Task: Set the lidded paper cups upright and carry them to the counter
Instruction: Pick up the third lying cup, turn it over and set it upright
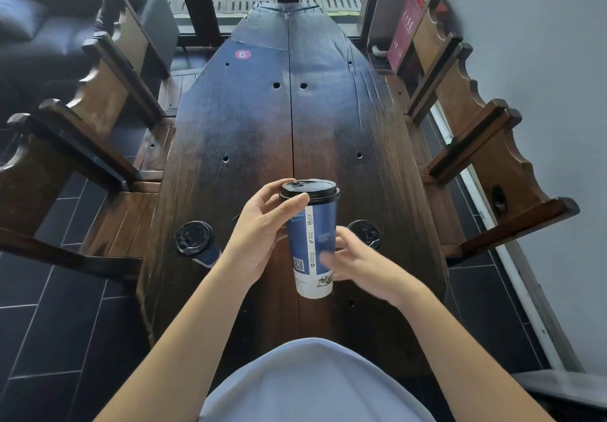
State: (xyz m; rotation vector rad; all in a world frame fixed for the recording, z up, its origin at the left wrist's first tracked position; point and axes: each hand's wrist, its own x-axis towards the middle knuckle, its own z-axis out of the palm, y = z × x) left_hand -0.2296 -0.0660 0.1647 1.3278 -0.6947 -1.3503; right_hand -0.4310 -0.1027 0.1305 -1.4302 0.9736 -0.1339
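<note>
1. Held cup (312,241): upright, lifted above the table (256,119), in front of my body. My left hand (259,234) grips it high, with the thumb on the lid (308,188) rim and the fingers curled round the upper wall. Risk: pressing at the rim could pop the lid loose, and a spill would follow if the cup is full.
2. My right hand (358,264) is at the lower wall, blurred. The fingers look loosely spread, and I cannot tell whether they touch the cup. Risk: a late or off-centre catch could tilt the cup out of the top grip.
3. Right cup (364,232): just behind my right hand, mostly hidden, only its lid showing. Risk: my knuckles or wrist could knock it over.
4. Left cup (197,242): standing at the table's left edge, well apart from both hands. Risk: a nudge sends it to the floor.
5. Chairs (108,93) crowd both sides of the table, so I could catch an elbow while carrying out.
</note>
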